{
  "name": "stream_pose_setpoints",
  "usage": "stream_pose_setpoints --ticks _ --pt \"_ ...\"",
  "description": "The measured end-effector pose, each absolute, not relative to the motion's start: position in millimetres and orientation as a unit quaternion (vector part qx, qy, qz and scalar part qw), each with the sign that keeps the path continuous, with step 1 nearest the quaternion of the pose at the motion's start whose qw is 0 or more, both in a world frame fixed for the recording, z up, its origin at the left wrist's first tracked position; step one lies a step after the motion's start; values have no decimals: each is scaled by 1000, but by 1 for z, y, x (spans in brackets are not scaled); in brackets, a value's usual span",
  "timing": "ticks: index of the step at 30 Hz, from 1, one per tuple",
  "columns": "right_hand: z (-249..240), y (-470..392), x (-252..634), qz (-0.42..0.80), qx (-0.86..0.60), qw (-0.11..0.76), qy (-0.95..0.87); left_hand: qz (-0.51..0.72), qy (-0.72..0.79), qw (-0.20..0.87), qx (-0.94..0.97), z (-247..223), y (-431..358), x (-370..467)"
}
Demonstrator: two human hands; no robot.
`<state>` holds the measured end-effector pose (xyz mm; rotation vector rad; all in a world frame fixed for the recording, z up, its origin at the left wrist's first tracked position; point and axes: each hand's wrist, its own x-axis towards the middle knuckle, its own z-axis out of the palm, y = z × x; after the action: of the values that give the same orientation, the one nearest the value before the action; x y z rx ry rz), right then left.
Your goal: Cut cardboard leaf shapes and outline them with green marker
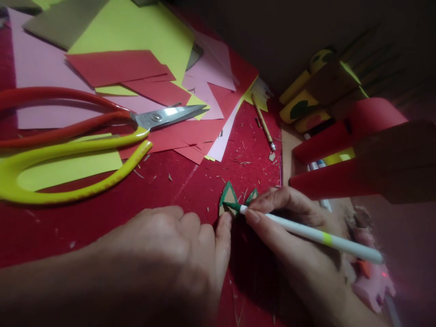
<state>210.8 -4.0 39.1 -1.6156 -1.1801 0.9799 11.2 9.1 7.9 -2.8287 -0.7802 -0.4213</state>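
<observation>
My right hand (289,227) grips a white felt-tip marker (306,230) with a green tip and a lime band on its barrel. The green tip touches a small pointed cardboard piece (229,198) whose edges are coloured green; its middle is bare brown. Fingers curled, my left hand (177,250) pins the lower end of that piece to the red tabletop. A second green-edged cardboard piece (252,196) lies just to the right, partly hidden behind my right fingers.
Scissors (156,118) with red and yellow handles lie at left on paper scraps (136,27). A pencil stub (262,120) rests among shavings on the red table (184,181). Red paper tubes (327,177), yellow spotted rolls (299,106) and a pink object (373,284) stand at right.
</observation>
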Motion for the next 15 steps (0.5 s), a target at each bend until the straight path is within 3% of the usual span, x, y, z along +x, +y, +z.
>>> stream_pose_setpoints --ticks 15 --pt "38 -4 212 396 -644 437 -487 -128 -272 90 -949 11 9 12"
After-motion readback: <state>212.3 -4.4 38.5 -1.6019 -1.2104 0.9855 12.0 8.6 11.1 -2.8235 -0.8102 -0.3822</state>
